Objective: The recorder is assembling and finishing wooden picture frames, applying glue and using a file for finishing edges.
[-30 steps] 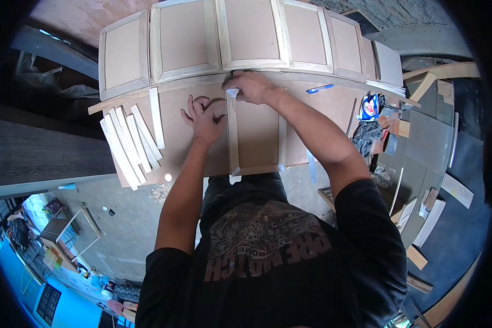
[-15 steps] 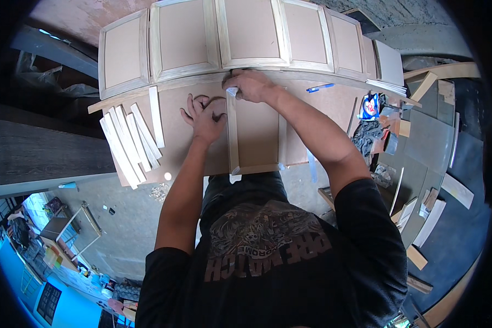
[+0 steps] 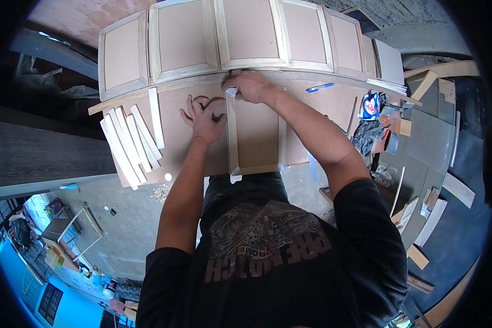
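Note:
A small rectangular panel with a pale wooden frame (image 3: 233, 145) lies on the brown workbench board in front of me. Translucent tape (image 3: 281, 167) sits at its corners. My right hand (image 3: 250, 86) is closed over the far left corner of this frame, its fingertips partly hidden at the far edge. Beside the frame's left strip rests my left hand (image 3: 206, 119), open, palm down, with its fingers apart and bent. The thumb side lies against or very near the strip; I cannot tell whether it touches.
Several framed panels (image 3: 251, 33) stand in a row along the back. Loose white wooden strips (image 3: 127, 139) lie at the left, a blue pen (image 3: 320, 87) at the right. Further right are a blue packet (image 3: 369, 106) and a crumpled dark plastic bag (image 3: 366, 134).

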{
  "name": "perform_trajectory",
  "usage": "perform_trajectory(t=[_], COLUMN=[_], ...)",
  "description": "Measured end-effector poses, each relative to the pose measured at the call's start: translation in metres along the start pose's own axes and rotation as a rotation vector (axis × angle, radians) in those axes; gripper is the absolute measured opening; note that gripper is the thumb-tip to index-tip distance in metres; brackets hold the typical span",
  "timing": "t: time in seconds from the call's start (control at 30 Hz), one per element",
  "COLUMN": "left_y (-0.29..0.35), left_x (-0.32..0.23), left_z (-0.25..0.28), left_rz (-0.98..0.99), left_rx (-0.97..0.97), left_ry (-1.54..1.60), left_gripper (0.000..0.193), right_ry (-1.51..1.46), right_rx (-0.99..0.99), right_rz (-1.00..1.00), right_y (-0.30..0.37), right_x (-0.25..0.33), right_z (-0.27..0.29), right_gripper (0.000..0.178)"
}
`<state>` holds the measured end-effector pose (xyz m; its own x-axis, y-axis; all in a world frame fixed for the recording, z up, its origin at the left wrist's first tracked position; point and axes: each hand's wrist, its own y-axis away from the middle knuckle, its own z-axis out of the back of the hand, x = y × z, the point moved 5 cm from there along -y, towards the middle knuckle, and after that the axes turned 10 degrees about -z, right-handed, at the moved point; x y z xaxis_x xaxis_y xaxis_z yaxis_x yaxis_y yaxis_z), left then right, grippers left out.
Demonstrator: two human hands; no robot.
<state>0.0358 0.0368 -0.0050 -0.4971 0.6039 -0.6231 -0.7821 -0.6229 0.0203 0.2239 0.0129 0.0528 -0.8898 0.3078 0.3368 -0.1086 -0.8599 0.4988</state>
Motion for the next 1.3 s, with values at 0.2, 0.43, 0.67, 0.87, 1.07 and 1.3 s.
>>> perform_trajectory(t=[0.2, 0.43, 0.67, 0.87, 1.07, 1.3], left_y=[0.000, -0.001, 0.001, 0.000, 0.001, 0.001], left_x=[0.001, -0.001, 0.002, 0.000, 0.002, 0.000], left_z=[0.000, -0.001, -0.001, 0.000, -0.001, 0.001], left_rz=[-0.005, -0.003, -0.005, -0.016, -0.033, -0.013], left_rx=[-0.025, -0.018, -0.017, -0.022, -0.041, -0.008], left_ry=[-0.001, -0.014, -0.021, -0.015, -0.017, 0.019], left_gripper=[0.050, 0.049, 0.049, 0.049, 0.049, 0.047], right_ry=[-0.009, -0.027, -0.012, -0.024, -0.030, -0.202], right_rx=[-0.014, -0.045, -0.039, -0.042, -0.089, -0.349], right_rz=[0.017, 0.028, 0.017, 0.021, 0.052, -0.015], right_y=[-0.001, -0.002, 0.000, -0.001, 0.008, 0.055], right_x=[-0.001, -0.006, -0.002, -0.004, -0.008, -0.021], right_z=[-0.002, -0.007, -0.004, -0.006, -0.011, -0.006], right_gripper=[0.042, 0.043, 0.043, 0.042, 0.053, 0.061])
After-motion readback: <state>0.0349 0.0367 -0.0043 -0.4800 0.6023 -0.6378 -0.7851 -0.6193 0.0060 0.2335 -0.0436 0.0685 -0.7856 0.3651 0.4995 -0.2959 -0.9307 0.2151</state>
